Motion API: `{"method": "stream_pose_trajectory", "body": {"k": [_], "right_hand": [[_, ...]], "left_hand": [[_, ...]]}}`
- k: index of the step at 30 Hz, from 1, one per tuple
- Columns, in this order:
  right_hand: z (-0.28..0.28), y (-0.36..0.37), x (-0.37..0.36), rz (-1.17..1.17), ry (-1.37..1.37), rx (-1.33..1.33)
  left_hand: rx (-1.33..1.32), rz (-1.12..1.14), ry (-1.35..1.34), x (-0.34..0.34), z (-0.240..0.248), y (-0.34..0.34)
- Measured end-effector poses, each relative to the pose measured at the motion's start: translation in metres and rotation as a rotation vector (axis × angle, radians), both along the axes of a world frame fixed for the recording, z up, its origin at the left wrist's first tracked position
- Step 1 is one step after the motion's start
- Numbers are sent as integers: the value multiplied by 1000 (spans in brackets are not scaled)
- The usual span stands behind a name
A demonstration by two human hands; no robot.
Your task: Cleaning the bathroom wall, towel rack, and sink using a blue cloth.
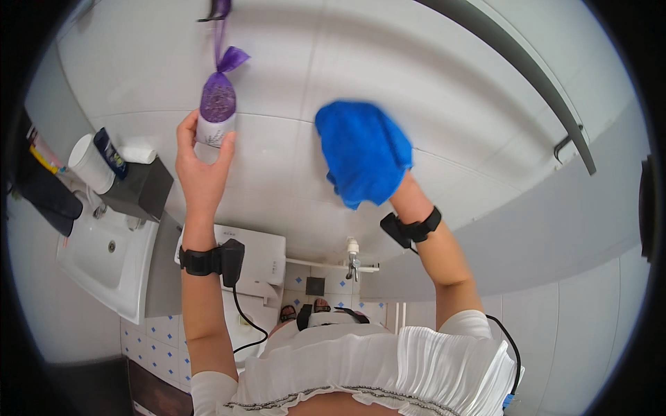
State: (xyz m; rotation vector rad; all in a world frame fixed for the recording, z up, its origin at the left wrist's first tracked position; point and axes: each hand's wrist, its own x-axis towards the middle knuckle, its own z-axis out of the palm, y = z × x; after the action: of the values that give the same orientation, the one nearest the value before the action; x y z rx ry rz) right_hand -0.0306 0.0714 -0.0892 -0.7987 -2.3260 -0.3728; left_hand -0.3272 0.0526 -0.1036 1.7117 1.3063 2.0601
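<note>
A purple mesh sachet (218, 99) with a white label hangs by its ribbon from a dark hook on the white tiled wall (277, 76). My left hand (202, 166) grips the sachet's lower end, thumb on one side and fingers on the other. Farther right, a blue cloth (362, 149) is spread against the wall and covers most of my right hand (404, 193); the fingers are hidden beneath it. Each wrist wears a black strap with a small box and a cable.
At left stands a white sink (111, 256) beside a grey box (142, 191) with a white cup (90, 163) and a dark bottle (109, 152) by it. Below are a toilet (257, 253) and a wall tap (352, 260). A grey rail (534, 69) curves at upper right.
</note>
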Motion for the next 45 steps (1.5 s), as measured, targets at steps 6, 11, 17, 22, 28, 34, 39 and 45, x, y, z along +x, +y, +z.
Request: {"method": "stream_pose_trajectory", "body": {"k": [6, 11, 17, 22, 28, 34, 39, 45], "right_hand": [[129, -10, 8, -31, 122, 489], [120, -2, -13, -195, 155, 413], [28, -11, -47, -220, -90, 234], [1, -34, -10, -234, -85, 128], [1, -66, 53, -405, -23, 76], [-13, -80, 88, -491, 189, 39], [-71, -69, 91, -241, 1032, -288], [-19, -63, 21, -523, 400, 127]], "left_hand": [[-4, -60, -21, 6, -8, 5], [-12, -17, 14, 14, -3, 5], [14, -44, -29, 10, -14, 9], [-36, -16, 15, 16, -9, 9], [-24, -18, -35, 21, -12, 7], [-52, -40, -50, 24, -23, 8], [-93, 62, 10, 21, -30, 1], [-143, 8, -53, 26, -31, -3]]}}
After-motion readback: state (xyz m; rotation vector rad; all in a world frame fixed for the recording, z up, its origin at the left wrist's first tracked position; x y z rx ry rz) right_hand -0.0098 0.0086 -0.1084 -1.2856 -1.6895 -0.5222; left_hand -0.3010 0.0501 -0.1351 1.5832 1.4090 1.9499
